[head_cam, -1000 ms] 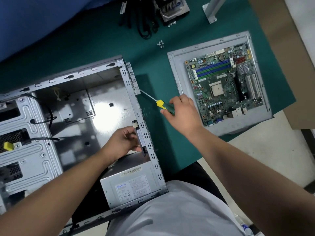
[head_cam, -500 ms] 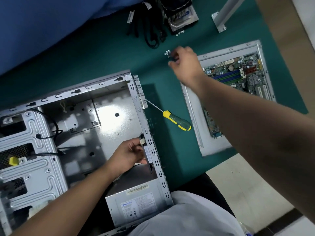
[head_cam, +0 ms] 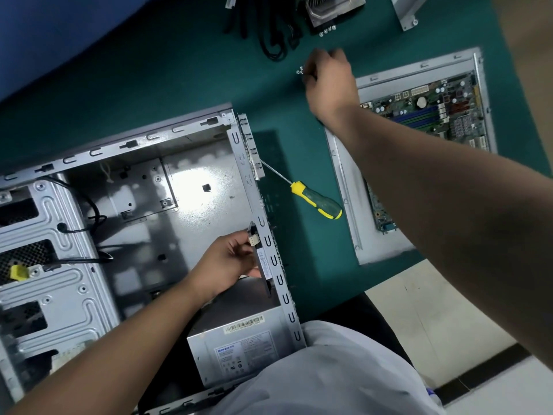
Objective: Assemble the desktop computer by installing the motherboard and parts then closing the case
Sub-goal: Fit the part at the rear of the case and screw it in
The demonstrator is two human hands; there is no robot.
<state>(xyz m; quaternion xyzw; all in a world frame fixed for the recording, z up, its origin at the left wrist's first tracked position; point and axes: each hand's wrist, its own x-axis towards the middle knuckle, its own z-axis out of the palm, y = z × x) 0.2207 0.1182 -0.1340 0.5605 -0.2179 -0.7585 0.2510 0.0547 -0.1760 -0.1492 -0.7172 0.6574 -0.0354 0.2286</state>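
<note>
Green mat (head_cam: 179,85); left hand (head_cam: 227,265) gripping fan bracket (head_cam: 263,262), right hand (head_cam: 329,79) over screws (head_cam: 300,70), grip unclear.

Bare, dull-shining sheet-metal case (head_cam: 167,187), matt green mat (head_cam: 167,85), glossy yellow-and-green plastic screwdriver handle (head_cam: 318,200).
</note>
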